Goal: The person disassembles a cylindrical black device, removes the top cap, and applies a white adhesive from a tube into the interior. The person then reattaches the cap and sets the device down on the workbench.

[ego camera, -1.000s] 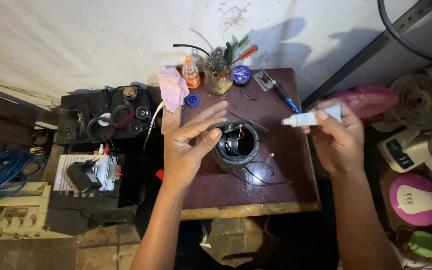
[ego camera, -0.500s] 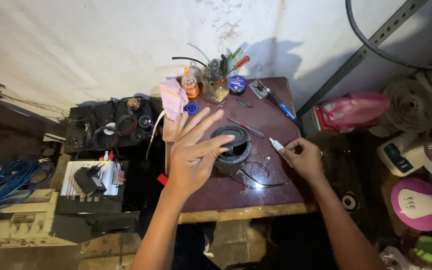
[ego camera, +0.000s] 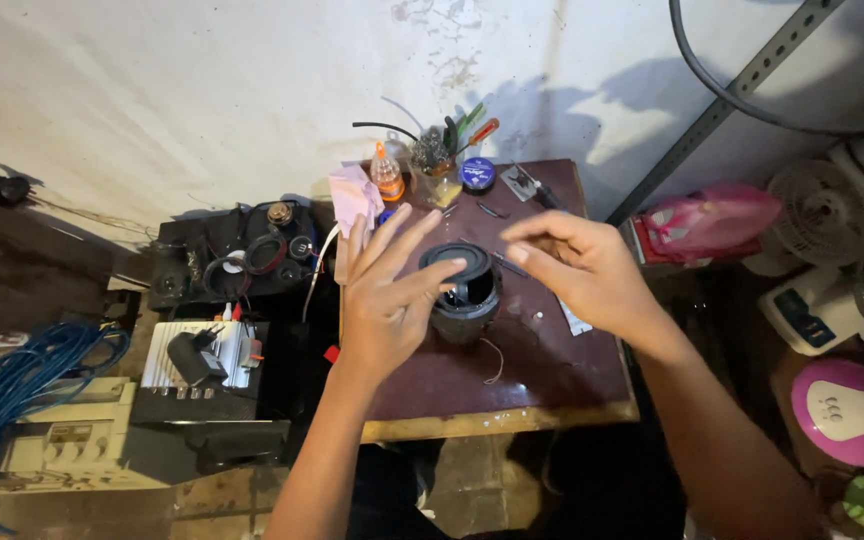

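Note:
A black round speaker-like housing point(ego camera: 464, 292) stands in the middle of a small dark-red table point(ego camera: 552, 385), with thin wires trailing from it. My left hand point(ego camera: 384, 305) has its fingers spread, and the fingertips rest against the housing's left side and rim. My right hand point(ego camera: 584, 268) hovers just right of and above the housing, fingers loosely apart and holding nothing. A small white tube point(ego camera: 574, 322) lies on the table partly under my right hand.
At the table's back stand an orange-capped bottle point(ego camera: 387, 176), a pink cloth point(ego camera: 354, 196), a cup of tools point(ego camera: 438, 160) and a blue tin point(ego camera: 476, 175). A black parts box point(ego camera: 242, 258) and blue cable point(ego camera: 12, 400) lie left. A pink bag point(ego camera: 714, 215) and fans point(ego camera: 820, 208) are right.
My right hand brought the white tube down to the table and let it go. It has since moved left toward the black housing. My left hand stayed against the housing.

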